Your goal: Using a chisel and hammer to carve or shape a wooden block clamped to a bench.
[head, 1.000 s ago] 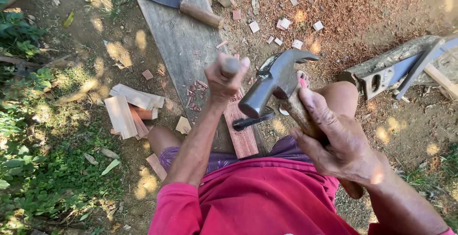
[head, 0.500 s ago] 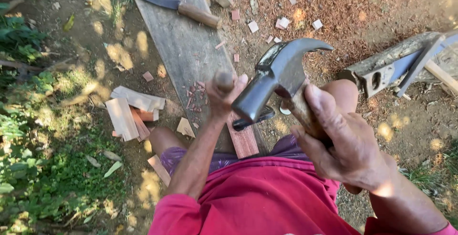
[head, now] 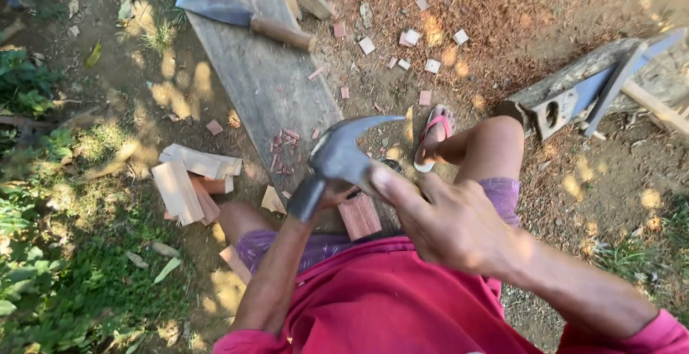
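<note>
Grey plank (head: 265, 88) runs along the ground, a cleaver (head: 237, 16) lying at its far end. Right hand (head: 452, 225) is clenched round a claw hammer (head: 337, 164), raised mid-stroke. Left hand sits hidden beneath the hammer head; grip cannot be told. Reddish wood block (head: 359, 215) rests on the plank, just below. Step: hammering. The downstroke needs true aim.

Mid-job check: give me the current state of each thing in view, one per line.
right hand: gripping the hammer.
hammer: raised, head over the left hand.
left hand: mostly hidden under the hammer head.
reddish wood block: lying on the plank.
grey plank: flat on the ground.
cleaver: lying unused on the plank.
</note>
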